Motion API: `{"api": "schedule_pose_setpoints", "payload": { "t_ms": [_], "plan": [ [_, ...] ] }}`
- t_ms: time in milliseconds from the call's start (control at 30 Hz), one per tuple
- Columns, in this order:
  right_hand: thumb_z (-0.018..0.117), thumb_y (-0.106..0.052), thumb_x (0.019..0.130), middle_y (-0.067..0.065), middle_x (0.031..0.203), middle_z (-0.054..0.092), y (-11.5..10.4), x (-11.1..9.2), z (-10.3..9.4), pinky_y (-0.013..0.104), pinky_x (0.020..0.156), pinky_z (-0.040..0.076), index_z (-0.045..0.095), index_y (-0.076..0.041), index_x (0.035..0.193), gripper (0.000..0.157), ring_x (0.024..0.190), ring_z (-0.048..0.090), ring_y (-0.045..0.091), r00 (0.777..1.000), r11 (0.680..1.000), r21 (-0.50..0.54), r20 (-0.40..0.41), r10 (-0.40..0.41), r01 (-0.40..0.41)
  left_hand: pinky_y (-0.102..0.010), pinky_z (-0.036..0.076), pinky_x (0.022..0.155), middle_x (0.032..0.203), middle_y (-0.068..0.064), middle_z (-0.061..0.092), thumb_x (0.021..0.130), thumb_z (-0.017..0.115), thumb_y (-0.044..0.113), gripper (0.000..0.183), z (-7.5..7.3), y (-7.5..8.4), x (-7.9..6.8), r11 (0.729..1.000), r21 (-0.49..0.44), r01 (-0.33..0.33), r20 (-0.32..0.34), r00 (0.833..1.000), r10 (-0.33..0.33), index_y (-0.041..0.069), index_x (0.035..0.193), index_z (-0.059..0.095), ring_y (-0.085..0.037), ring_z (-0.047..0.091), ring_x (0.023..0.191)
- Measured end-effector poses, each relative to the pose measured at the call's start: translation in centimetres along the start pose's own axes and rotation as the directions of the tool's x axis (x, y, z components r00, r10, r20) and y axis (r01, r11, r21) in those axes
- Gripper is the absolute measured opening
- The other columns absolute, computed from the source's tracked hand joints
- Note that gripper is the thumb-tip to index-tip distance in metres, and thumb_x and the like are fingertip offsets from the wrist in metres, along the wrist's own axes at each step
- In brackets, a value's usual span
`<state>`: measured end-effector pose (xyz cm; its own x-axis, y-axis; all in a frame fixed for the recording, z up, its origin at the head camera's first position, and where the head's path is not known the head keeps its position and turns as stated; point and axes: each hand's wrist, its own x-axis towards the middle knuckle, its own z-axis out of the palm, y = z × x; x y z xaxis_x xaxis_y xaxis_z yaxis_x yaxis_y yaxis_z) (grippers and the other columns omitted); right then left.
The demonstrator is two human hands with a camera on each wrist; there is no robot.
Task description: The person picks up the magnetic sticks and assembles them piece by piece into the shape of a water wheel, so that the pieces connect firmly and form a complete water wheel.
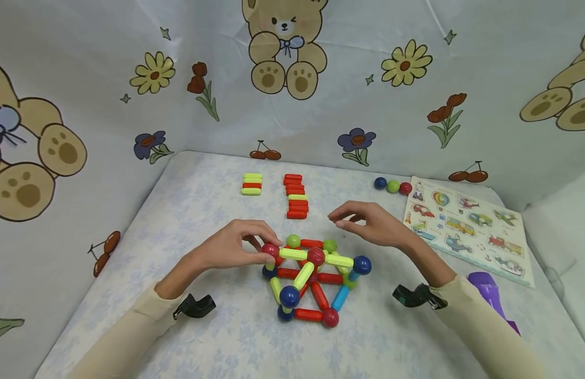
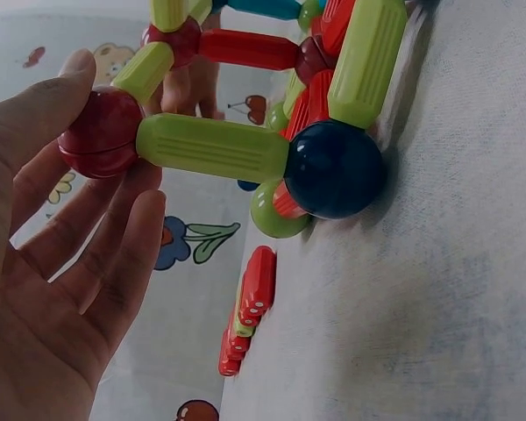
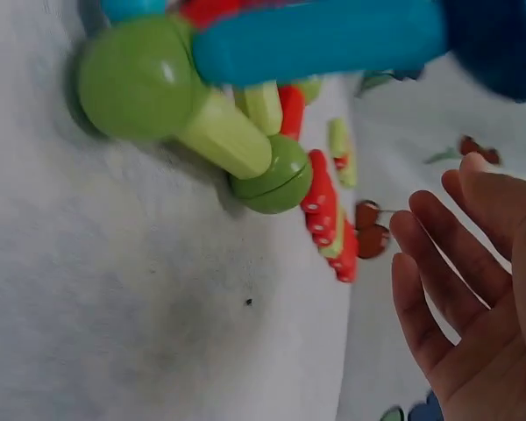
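Note:
A building frame of magnetic rods and balls stands on the table in front of me, with a flat ring of red, green and light blue rods (image 1: 340, 298) at its base. Above that ring, green rods (image 1: 303, 276) meet at a red ball (image 1: 315, 256). My left hand (image 1: 235, 245) pinches another red ball (image 2: 103, 132) at the frame's upper left corner, thumb on one side and fingertips on the other. A green rod (image 2: 212, 147) runs from it to a dark blue ball (image 2: 337, 169). My right hand (image 1: 370, 223) hovers behind the frame's right side, fingers loosely bent and holding nothing.
Two columns of loose rods, a short one (image 1: 252, 191) and a longer one (image 1: 298, 215), lie behind the frame. Blue, green (image 1: 393, 186) and red balls sit at the back right, beside a picture board (image 1: 467, 226). A purple object (image 1: 488, 292) lies right of my right forearm.

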<state>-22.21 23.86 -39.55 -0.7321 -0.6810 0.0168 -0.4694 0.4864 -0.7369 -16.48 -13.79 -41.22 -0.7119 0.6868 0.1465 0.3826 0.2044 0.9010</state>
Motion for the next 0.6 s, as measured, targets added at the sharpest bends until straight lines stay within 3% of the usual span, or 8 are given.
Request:
{"api": "schedule_pose_setpoints", "payload": {
  "t_ms": [133, 267, 433, 600],
  "plan": [
    [0.069, -0.011, 0.107, 0.015, 0.134, 0.072, 0.2, 4.9, 0.6, 0.050, 0.103, 0.058, 0.071, -0.004, 0.137, 0.031, 0.123, 0.068, 0.029, 0.991, 0.996, -0.073, 0.125, -0.043, 0.052, -0.042, 0.064, 0.090, 0.117, 0.002, 0.076, 0.093, 0.086, 0.012, 0.031, -0.1, -0.1, -0.1, 1.000, -0.011, 0.007, 0.005, 1.000, -0.007, 0.011, 0.124, 0.080, -0.019, 0.072, 0.101],
    [0.069, -0.004, 0.105, 0.010, 0.133, 0.073, 0.5, 8.1, 1.6, 0.052, 0.105, 0.057, 0.073, -0.006, 0.134, 0.030, 0.126, 0.066, 0.031, 0.976, 0.988, -0.121, 0.207, -0.071, 0.097, -0.041, 0.064, 0.090, 0.117, 0.001, 0.075, 0.094, 0.086, 0.013, 0.031, 0.0, -0.2, 0.1, 1.000, -0.019, -0.003, 0.018, 1.000, 0.003, 0.010, 0.124, 0.079, -0.019, 0.072, 0.102],
    [0.068, 0.001, 0.103, 0.007, 0.134, 0.073, 0.9, 10.4, 2.9, 0.051, 0.108, 0.055, 0.075, -0.007, 0.133, 0.031, 0.127, 0.064, 0.029, 0.955, 0.980, -0.131, 0.275, -0.108, 0.149, -0.041, 0.064, 0.090, 0.118, -0.001, 0.075, 0.095, 0.085, 0.013, 0.031, -0.1, -0.3, 0.0, 1.000, -0.023, -0.020, 0.027, 0.999, 0.020, 0.008, 0.125, 0.079, -0.017, 0.073, 0.101],
    [0.074, 0.003, 0.099, 0.007, 0.130, 0.074, 1.1, 11.8, 4.1, 0.045, 0.107, 0.057, 0.077, -0.006, 0.129, 0.031, 0.122, 0.066, 0.027, 0.950, 0.967, -0.166, 0.278, -0.140, 0.191, -0.042, 0.065, 0.089, 0.118, -0.001, 0.075, 0.095, 0.085, 0.014, 0.031, -0.5, -0.3, -0.3, 1.000, -0.005, -0.020, 0.018, 1.000, 0.020, 0.010, 0.125, 0.079, -0.016, 0.072, 0.101]
  ]
}}
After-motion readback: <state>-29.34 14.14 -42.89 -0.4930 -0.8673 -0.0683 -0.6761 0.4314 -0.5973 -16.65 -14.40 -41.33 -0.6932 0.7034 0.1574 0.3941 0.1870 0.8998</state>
